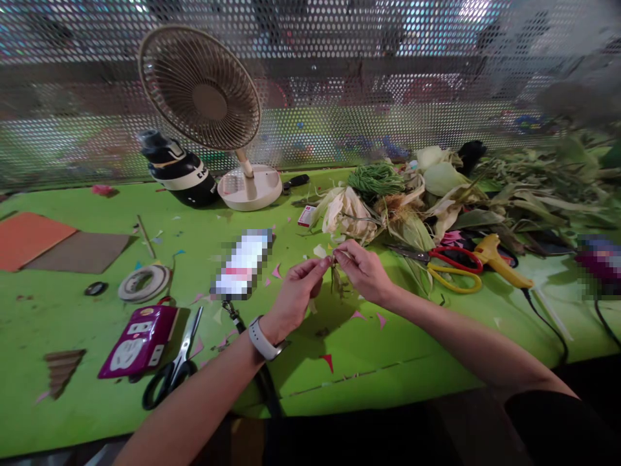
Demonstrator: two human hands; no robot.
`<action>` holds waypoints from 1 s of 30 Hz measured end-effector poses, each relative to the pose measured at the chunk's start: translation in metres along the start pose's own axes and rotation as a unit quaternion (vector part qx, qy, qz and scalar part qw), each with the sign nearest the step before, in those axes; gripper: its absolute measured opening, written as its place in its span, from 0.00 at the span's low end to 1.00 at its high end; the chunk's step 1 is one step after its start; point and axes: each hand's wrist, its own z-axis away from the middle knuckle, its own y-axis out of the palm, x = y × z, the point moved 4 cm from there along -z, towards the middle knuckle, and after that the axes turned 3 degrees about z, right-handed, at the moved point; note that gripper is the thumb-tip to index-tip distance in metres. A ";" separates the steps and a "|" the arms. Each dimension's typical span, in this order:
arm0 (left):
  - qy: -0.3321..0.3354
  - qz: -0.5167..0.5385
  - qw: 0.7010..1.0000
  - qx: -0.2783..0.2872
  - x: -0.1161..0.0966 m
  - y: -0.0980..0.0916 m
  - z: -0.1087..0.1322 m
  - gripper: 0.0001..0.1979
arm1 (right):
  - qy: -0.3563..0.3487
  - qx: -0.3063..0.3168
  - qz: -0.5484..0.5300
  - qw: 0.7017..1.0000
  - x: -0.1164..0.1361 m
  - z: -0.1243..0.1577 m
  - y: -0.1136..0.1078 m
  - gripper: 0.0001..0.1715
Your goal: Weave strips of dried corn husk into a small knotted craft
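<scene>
My left hand (305, 285), with a pale watch band on its wrist, and my right hand (361, 268) meet over the middle of the green table (301, 382). Thumb and fingers of both are pinched together at the tips. Between them is a small husk-like piece (336, 278), thin and brownish green, hanging below the fingertips. The fingers cover much of it, so its full shape is hidden. Just beyond my hands lie pale dried corn husks (352, 217) and a bundle of green string (376, 179).
Red-and-yellow scissors (453, 268) and a yellow glue gun (502, 259) with a cord lie right. On the left are a phone (245, 262), black-handled scissors (177, 362), a tape roll (144, 283) and a purple packet (138, 340). A fan (250, 188) and bottle (182, 171) stand behind.
</scene>
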 end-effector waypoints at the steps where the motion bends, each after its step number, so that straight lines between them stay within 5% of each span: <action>1: -0.008 -0.010 1.000 0.004 -0.001 0.001 0.000 0.13 | -0.006 0.006 -0.004 1.000 0.001 -0.001 -0.001 0.10; 5: -0.026 -0.044 0.998 0.021 -0.005 0.004 0.001 0.14 | -0.030 0.004 -0.022 0.999 0.006 -0.004 -0.005 0.11; 12: 0.026 -0.083 0.996 0.034 -0.012 0.006 0.002 0.10 | 0.030 0.004 -0.039 0.999 0.004 0.000 -0.003 0.12; 18: 0.026 -0.056 0.998 0.017 -0.012 0.003 0.002 0.11 | -0.019 0.022 -0.051 0.998 0.003 -0.005 -0.006 0.12; 27: -0.014 -0.119 0.987 0.109 -0.015 0.001 -0.002 0.10 | 0.014 0.073 -0.112 0.991 -0.003 -0.006 -0.010 0.13; 30: -0.035 -0.083 0.992 0.086 -0.010 -0.004 -0.006 0.10 | 0.050 0.015 -0.161 0.986 -0.017 -0.015 -0.021 0.11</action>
